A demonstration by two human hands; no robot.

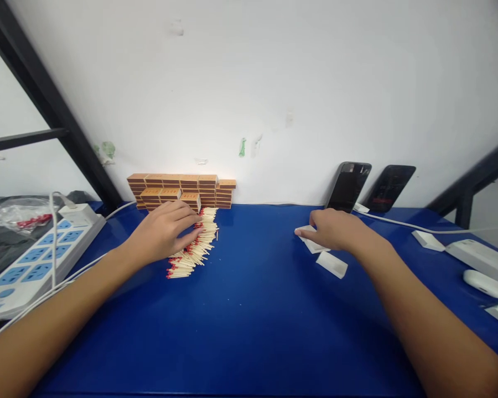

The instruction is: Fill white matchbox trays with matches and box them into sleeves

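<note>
My left hand lies on a pile of loose red-tipped matches on the blue table, fingers curled over the sticks. Behind the pile, stacked orange matchboxes stand against the wall. My right hand rests on a small white matchbox tray, fingers closed on it. A second white tray lies just in front of that hand.
A white power strip with blue sockets lies at the left, beside a plastic bag. Two dark phones lean on the wall. White chargers, cables and a mouse lie at the right. Black metal frames stand at both sides.
</note>
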